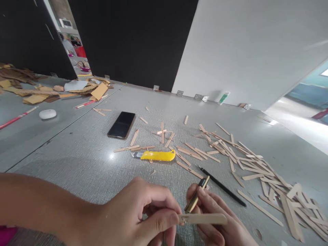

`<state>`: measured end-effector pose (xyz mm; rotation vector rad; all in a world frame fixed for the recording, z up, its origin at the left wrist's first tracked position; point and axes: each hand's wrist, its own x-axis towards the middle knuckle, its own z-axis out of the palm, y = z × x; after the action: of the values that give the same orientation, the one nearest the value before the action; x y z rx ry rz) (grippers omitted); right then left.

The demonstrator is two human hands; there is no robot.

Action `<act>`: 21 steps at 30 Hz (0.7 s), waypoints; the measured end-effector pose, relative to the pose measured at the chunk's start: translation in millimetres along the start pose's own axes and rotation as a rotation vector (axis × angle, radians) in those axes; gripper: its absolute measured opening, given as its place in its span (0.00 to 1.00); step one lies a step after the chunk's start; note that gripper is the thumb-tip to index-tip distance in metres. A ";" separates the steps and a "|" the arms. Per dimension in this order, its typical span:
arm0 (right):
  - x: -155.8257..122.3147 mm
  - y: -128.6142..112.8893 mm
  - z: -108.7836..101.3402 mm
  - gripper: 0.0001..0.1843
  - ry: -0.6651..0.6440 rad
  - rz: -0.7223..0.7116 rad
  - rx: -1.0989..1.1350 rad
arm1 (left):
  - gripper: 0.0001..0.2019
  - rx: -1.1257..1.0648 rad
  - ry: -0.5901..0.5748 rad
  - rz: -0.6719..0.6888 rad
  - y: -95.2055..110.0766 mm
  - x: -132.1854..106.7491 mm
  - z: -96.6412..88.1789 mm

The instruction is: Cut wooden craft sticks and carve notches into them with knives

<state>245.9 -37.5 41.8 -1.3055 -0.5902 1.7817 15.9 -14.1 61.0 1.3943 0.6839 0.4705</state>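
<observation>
My left hand (151, 215) pinches one end of a wooden craft stick (205, 219) between thumb and fingers. The stick lies level, with a rough notch near the pinched end. My right hand (215, 215) is closed on a small gold-and-black tool (196, 196), held slanted just above the stick, its lower end close to the notch. I cannot make out the tool's exact kind. Beyond the hands lies a yellow utility knife (159, 155) with its blade out to the left. A slim black pen-like tool (222, 186) rests right of my right hand.
Many loose craft sticks (271, 184) are heaped on the right of the grey surface (84, 153). A black phone (122, 125) lies farther back, with a white case (48, 114) to its left. Torn cardboard (84, 87) is piled at the back left. Black and white panels stand behind.
</observation>
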 end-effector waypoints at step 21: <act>-8.2 -23.8 -17.4 0.10 0.133 -0.950 -0.819 | 0.13 0.353 0.162 0.180 -16.3 4.2 -1.6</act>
<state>271.3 -33.0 58.3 -1.2725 -1.6352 0.6537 16.3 -12.4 44.3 1.7734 0.8040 0.6315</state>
